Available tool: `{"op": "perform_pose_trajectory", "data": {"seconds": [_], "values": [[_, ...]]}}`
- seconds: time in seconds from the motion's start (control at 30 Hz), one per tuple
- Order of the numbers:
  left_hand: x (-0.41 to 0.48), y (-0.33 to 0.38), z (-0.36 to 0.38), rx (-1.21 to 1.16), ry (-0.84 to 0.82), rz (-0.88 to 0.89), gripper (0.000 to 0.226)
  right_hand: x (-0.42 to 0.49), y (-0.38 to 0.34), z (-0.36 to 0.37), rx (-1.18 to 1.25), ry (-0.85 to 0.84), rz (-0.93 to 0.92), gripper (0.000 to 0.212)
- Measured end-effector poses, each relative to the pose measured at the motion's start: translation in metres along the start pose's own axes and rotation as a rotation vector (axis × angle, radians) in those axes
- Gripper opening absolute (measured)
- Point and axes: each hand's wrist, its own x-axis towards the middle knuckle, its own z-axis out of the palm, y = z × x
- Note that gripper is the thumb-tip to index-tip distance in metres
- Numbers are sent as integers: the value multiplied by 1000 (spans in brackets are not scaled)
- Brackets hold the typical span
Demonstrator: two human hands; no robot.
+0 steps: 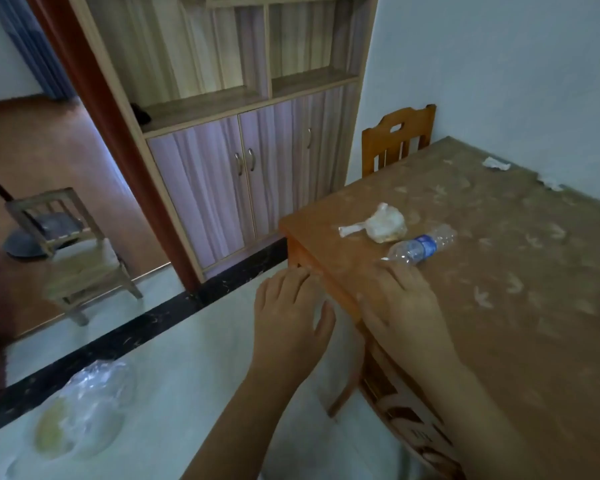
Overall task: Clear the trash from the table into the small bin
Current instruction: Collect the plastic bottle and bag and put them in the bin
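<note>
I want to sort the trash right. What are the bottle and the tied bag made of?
The bottle looks like clear thin plastic: see-through, ribbed, with a blue label. The bag seems to be thin, cloudy white plastic film, crinkled and twisted to a tail. What is inside it cannot be told.

Two bare forearms, left hand (291, 317), right hand (406, 306), ringless, sleeveless.

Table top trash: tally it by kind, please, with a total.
Clear plastic water bottle with blue label, lying on its side: 1
Knotted translucent plastic bag with pale contents: 1
Crumpled white paper scraps near the far edge: 2
Total: 4 pieces on the brown patterned table.
</note>
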Motion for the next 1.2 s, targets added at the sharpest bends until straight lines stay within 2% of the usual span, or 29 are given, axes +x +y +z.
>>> {"op": "perform_pose_trajectory", "data": {"seconds": [0.17, 0.27, 0.37, 0.63, 0.77, 0.83, 0.97, 1.2], "values": [[55, -63, 21, -103, 16, 108, 32, 67, -20, 44, -6, -22, 108, 32], [84, -82, 39, -152, -63, 100, 35, 91, -17, 61, -19, -21, 162, 40], [107, -90, 61, -209, -176, 104, 37, 103, -1, 70, -94, -6, 234, 39], [179, -88, 157, -307, -377, 193, 39, 134, 82, 100, -195, 60, 488, 31], [210, -78, 209, -326, -507, 297, 38, 139, 132, 105, -202, 82, 652, 41], [221, -74, 231, -342, -553, 325, 40, 138, 153, 108, -222, 86, 721, 39], [234, -65, 270, -357, -629, 343, 48, 133, 184, 120, -267, 71, 843, 25], [235, -64, 323, -318, -790, 433, 59, 119, 215, 146, -285, 47, 1100, 34]]}}
